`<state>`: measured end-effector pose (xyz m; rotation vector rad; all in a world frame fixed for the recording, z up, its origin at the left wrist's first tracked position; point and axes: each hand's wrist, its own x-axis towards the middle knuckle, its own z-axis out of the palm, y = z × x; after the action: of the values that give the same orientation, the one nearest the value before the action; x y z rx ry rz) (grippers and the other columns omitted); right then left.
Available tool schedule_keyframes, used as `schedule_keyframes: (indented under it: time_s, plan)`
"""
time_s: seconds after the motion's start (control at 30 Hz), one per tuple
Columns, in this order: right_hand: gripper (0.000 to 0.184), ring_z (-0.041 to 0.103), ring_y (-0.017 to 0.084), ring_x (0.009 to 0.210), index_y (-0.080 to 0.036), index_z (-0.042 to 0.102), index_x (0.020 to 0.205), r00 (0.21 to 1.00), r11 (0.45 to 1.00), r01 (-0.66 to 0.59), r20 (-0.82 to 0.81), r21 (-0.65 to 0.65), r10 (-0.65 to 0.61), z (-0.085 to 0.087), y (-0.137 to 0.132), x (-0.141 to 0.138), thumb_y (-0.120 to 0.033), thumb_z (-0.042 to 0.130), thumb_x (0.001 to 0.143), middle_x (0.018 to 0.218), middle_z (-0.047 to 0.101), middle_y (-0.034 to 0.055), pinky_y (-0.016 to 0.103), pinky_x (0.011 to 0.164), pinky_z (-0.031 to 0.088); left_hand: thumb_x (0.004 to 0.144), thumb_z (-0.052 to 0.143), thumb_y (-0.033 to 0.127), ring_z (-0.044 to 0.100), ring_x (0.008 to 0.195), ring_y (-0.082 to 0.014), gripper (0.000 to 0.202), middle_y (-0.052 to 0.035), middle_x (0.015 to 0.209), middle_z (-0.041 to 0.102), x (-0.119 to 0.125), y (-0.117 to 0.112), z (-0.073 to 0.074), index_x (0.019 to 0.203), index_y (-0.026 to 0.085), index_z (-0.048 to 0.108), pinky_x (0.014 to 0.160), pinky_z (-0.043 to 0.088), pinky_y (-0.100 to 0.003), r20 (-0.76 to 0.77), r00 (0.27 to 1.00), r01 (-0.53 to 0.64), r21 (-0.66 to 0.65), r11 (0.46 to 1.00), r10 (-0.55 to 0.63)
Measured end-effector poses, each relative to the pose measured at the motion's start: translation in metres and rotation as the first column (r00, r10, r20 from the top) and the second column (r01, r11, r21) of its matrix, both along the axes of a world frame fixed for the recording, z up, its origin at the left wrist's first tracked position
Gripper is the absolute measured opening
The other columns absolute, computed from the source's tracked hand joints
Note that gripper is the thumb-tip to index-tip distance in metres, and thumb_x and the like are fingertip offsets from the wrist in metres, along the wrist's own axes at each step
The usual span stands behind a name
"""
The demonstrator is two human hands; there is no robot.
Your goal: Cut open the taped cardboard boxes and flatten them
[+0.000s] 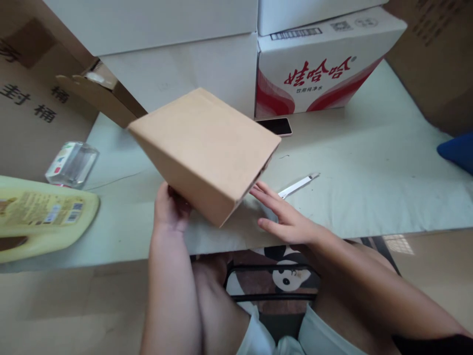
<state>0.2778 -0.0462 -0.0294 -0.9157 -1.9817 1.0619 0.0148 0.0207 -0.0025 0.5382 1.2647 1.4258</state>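
A plain brown cardboard box is held up at a tilt above the table, in the middle of the view. My left hand grips it from below at its near left side; the fingertips are hidden under the box. At the box's right edge is my right hand, fingers stretched out and thumb apart, the fingertips at or just touching that edge. A white utility knife lies on the table just beyond my right hand. Behind the box a phone with a dark screen lies flat, partly covered.
White cartons are stacked at the back, one a water carton with red lettering. On the left are a yellow bottle, a clear container and a large brown carton. A blue object sits at the right edge.
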Motion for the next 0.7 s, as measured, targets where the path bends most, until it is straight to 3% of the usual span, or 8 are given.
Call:
schedule_keyframes:
  time_s: [0.1, 0.23, 0.37, 0.43, 0.53, 0.63, 0.7]
  plan:
    - [0.068, 0.02, 0.029, 0.154, -0.037, 0.024, 0.158, 0.999, 0.999, 0.033, 0.02, 0.008, -0.034, -0.001, -0.001, 0.003, -0.041, 0.054, 0.097, 0.168, 0.019, 0.0039, 0.052, 0.122, 0.029, 0.071, 0.065, 0.046, 0.069, 0.089, -0.0223, 0.031, -0.0042, 0.081, 0.072, 0.003, 0.004, -0.002, 0.084, 0.018, 0.067, 0.07, 0.056, -0.029, -0.078, 0.997, -0.006, -0.08, 0.997, 0.0]
    - [0.067, 0.024, 0.028, 0.154, -0.038, 0.024, 0.158, 0.997, 0.996, 0.079, 0.021, 0.028, -0.08, 0.003, -0.002, 0.005, -0.042, 0.052, 0.097, 0.164, 0.032, 0.0039, 0.054, 0.122, 0.03, 0.077, 0.054, 0.06, 0.069, 0.071, -0.0235, 0.046, -0.0071, 0.069, 0.069, 0.004, 0.003, -0.007, 0.082, 0.016, 0.068, 0.057, 0.055, -0.031, -0.101, 0.973, 0.19, -0.169, 0.967, -0.209]
    - [0.066, 0.021, 0.029, 0.154, -0.037, 0.027, 0.156, 0.99, 0.991, 0.132, -0.041, 0.003, -0.132, 0.003, -0.001, 0.005, -0.045, 0.053, 0.096, 0.166, 0.026, 0.004, 0.053, 0.123, 0.028, 0.072, 0.063, 0.049, 0.04, 0.038, -0.0096, 0.03, 0.0028, 0.05, 0.049, 0.01, -0.005, -0.009, 0.075, 0.019, 0.061, 0.033, 0.028, -0.02, -0.214, 0.93, 0.255, -0.214, 0.943, -0.3]
    - [0.065, 0.022, 0.028, 0.154, -0.039, 0.027, 0.155, 0.983, 0.99, 0.143, -0.113, -0.009, -0.143, 0.001, 0.0, 0.005, -0.044, 0.054, 0.096, 0.167, 0.023, 0.0026, 0.053, 0.123, 0.027, 0.069, 0.063, 0.043, 0.031, 0.036, -0.0071, 0.024, 0.0048, 0.051, 0.045, 0.015, -0.008, -0.008, 0.078, 0.021, 0.06, 0.032, 0.018, -0.018, -0.254, 0.904, 0.29, -0.225, 0.93, -0.344]
    - [0.062, 0.026, 0.027, 0.152, -0.043, 0.027, 0.152, 0.966, 0.987, 0.156, -0.204, -0.041, -0.161, -0.005, 0.002, 0.006, -0.044, 0.054, 0.096, 0.164, 0.027, 0.0019, 0.053, 0.121, 0.03, 0.07, 0.059, 0.045, 0.031, 0.038, -0.0075, 0.028, 0.0035, 0.056, 0.049, 0.019, -0.01, -0.007, 0.085, 0.022, 0.062, 0.033, 0.017, -0.019, -0.256, 0.866, 0.376, -0.234, 0.897, -0.43]
    - [0.058, 0.035, 0.028, 0.147, -0.042, 0.03, 0.147, 0.931, 0.979, 0.191, -0.301, -0.077, -0.205, -0.01, 0.002, 0.004, -0.049, 0.053, 0.095, 0.158, 0.035, 0.005, 0.052, 0.117, 0.036, 0.075, 0.058, 0.046, 0.032, 0.04, -0.0078, 0.029, 0.0013, 0.058, 0.053, 0.018, -0.01, -0.007, 0.085, 0.021, 0.067, 0.034, 0.017, -0.02, -0.297, 0.784, 0.484, -0.258, 0.836, -0.545]
    - [0.052, 0.043, 0.027, 0.14, -0.041, 0.035, 0.141, 0.887, 0.966, 0.246, -0.383, -0.083, -0.259, -0.011, 0.002, 0.003, -0.052, 0.052, 0.094, 0.151, 0.041, 0.0052, 0.051, 0.115, 0.038, 0.077, 0.059, 0.043, 0.035, 0.04, -0.0094, 0.026, 0.0002, 0.054, 0.055, 0.017, -0.011, -0.01, 0.082, 0.02, 0.07, 0.035, 0.02, -0.021, -0.331, 0.666, 0.592, -0.31, 0.744, -0.668]
